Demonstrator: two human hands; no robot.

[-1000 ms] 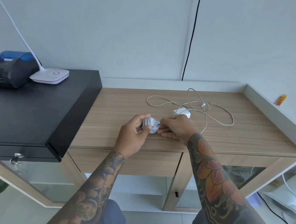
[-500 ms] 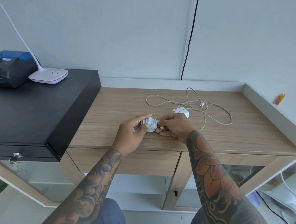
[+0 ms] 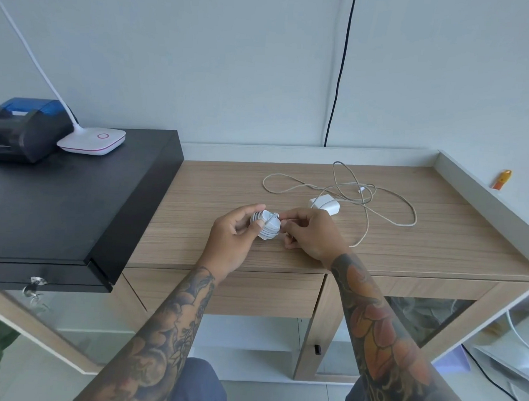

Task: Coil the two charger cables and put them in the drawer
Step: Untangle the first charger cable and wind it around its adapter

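- Left hand (image 3: 231,232) holds the wound charger (image 3: 265,225) in its grip above the table (image 3: 439,240).
- Right hand (image 3: 312,233) pinches its cable end.
- Second charger cable (image 3: 364,199) lies loose behind.

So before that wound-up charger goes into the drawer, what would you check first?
1. First charger wound tight: ok, cable wrapped round its body.
2. Cable end tucked: cannot tell; right hand pinches it at the bundle.
3. Left hand holds the bundle firmly: ok.
4. Drawer open: not ok, it is closed.
5. Second cable coiled: not ok, it lies loose on the desk.
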